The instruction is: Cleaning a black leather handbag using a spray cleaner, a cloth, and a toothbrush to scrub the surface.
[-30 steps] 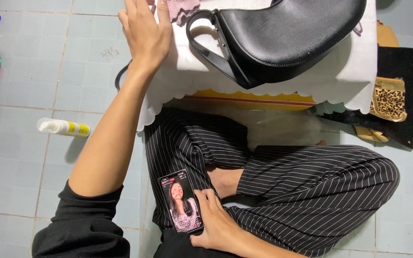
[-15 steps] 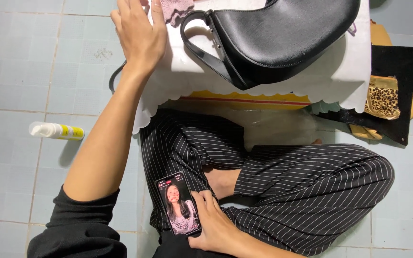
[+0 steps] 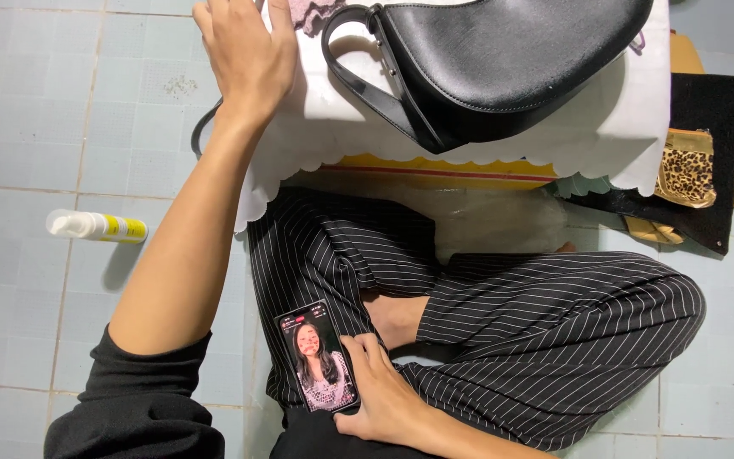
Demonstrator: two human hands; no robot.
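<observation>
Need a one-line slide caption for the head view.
Left hand rests beside black handbag; right hand holds phone on lap.

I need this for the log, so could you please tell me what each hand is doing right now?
Left hand: open, flat on the white cloth beside the black handbag.
Right hand: holding the phone on the lap.

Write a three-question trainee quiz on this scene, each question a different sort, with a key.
1. True or false: the right hand holds a phone on the lap.
2. The left hand rests on: A) the spray bottle B) the white cloth beside the black handbag C) the leopard-print pouch
3. What does the spray bottle lie on?

Key: 1 true; 2 B; 3 the tiled floor.
</observation>
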